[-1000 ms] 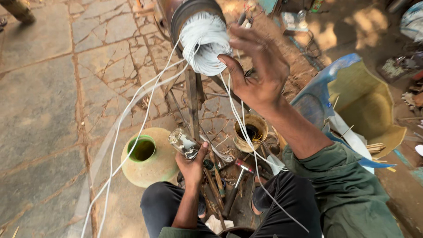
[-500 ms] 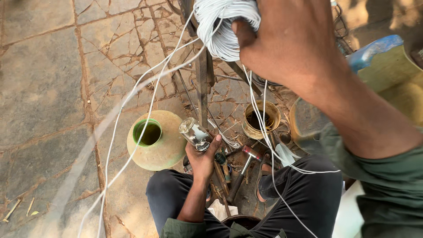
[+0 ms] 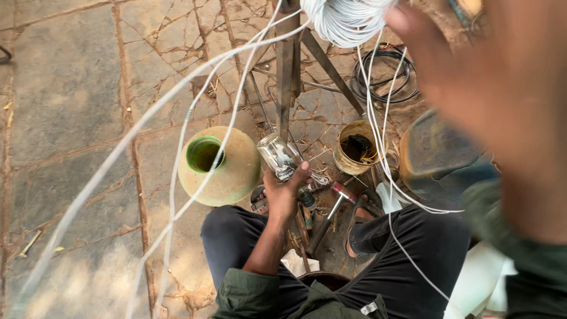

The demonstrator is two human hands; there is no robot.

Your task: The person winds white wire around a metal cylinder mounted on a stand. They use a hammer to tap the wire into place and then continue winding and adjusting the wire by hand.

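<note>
My left hand (image 3: 284, 195) grips a clear glass bottle (image 3: 279, 155) held low, just in front of my knees. My right hand (image 3: 502, 88) is raised close to the camera, large and blurred, beside a coil of white cord (image 3: 345, 18) wound at the top of a metal stand (image 3: 287, 71). Its fingers look spread; whether it touches the coil I cannot tell. Several white strands (image 3: 195, 130) run from the coil down to the lower left, and others (image 3: 384, 159) hang over my right leg.
A round yellowish clay pot (image 3: 221, 165) with a green-rimmed mouth stands left of the bottle. A rusty tin (image 3: 356, 147) holds bits of wire. A hammer (image 3: 332, 207) and small tools lie between my feet. Black cable (image 3: 387, 74) is coiled behind the stand on the cracked stone floor.
My right hand has risen toward the camera and come off the coil's front. The view has tilted down. My left hand keeps the bottle in about the same place.
</note>
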